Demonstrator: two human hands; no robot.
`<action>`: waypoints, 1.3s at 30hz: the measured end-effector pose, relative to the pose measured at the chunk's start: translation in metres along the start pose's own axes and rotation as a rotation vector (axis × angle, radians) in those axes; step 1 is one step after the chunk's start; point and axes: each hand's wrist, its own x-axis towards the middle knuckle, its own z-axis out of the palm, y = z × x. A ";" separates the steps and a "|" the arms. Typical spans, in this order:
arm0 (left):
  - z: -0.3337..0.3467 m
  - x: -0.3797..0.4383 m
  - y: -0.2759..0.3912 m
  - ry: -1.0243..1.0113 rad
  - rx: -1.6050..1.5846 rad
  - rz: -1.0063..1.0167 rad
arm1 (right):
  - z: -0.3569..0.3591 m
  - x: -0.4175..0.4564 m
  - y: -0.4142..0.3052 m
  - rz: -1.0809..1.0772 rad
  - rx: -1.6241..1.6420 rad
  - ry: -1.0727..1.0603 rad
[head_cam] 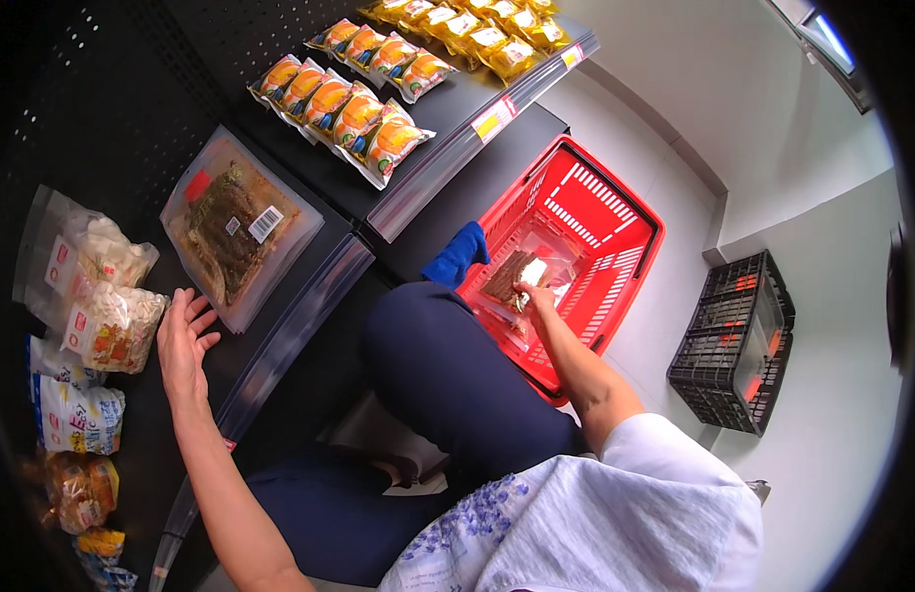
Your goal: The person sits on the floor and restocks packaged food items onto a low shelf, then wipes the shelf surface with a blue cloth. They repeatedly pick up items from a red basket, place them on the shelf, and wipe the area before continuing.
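On the dark shelf, my left hand point(185, 348) has its fingers apart and holds nothing. It is beside a stack of flat clear food pouches point(243, 222), whose top one shows brown contents, a barcode sticker and a red patch. Bags of pale, whitish food point(120, 325) lie just left of its fingers. My right hand point(537, 297) reaches down into a red plastic shopping basket point(642, 222) and grips the edge of a brown food packet point(510, 280). Other clear packets point(550, 240) lie under and around it in the basket.
Rows of orange-printed snack packs point(354, 118) and gold-wrapped packs point(487, 37) fill the adjoining shelf behind a price-tag rail point(494, 118). A blue cloth point(457, 255) hangs at the basket's near side. Black crates point(735, 340) stand by the wall. Bagged goods point(80, 414) line the left shelf.
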 end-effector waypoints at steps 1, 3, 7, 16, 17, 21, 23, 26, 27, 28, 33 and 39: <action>0.001 0.001 -0.001 -0.001 0.001 -0.002 | -0.006 0.001 -0.006 0.011 0.088 -0.147; -0.006 -0.004 -0.004 0.068 0.031 0.008 | -0.016 -0.039 -0.036 0.086 0.108 -0.285; 0.006 -0.005 0.003 0.181 0.031 0.164 | -0.059 -0.072 -0.087 -0.028 0.350 -0.529; 0.065 -0.069 0.045 0.144 0.064 0.727 | -0.052 -0.224 -0.239 -0.317 0.463 -0.853; 0.076 -0.081 0.050 0.083 0.043 0.722 | -0.045 -0.244 -0.252 -0.323 0.449 -0.862; 0.112 -0.121 0.082 -0.223 0.008 0.622 | -0.018 -0.286 -0.282 -0.374 0.375 -0.975; 0.124 -0.130 0.093 -0.413 -0.091 0.540 | -0.002 -0.314 -0.295 -0.402 0.322 -1.108; 0.130 -0.134 0.104 -0.534 -0.050 0.561 | 0.022 -0.357 -0.309 -0.493 0.217 -1.177; 0.134 -0.135 0.105 -0.539 -0.072 0.579 | 0.028 -0.370 -0.312 -0.532 0.205 -1.196; 0.132 -0.135 0.108 -0.540 -0.021 0.573 | 0.026 -0.371 -0.316 -0.467 0.069 -1.265; 0.125 -0.138 0.104 -0.536 -0.124 0.577 | 0.056 -0.391 -0.314 -0.529 0.001 -1.284; 0.102 -0.139 0.104 -0.419 -0.084 0.543 | 0.078 -0.411 -0.312 -0.482 0.027 -1.378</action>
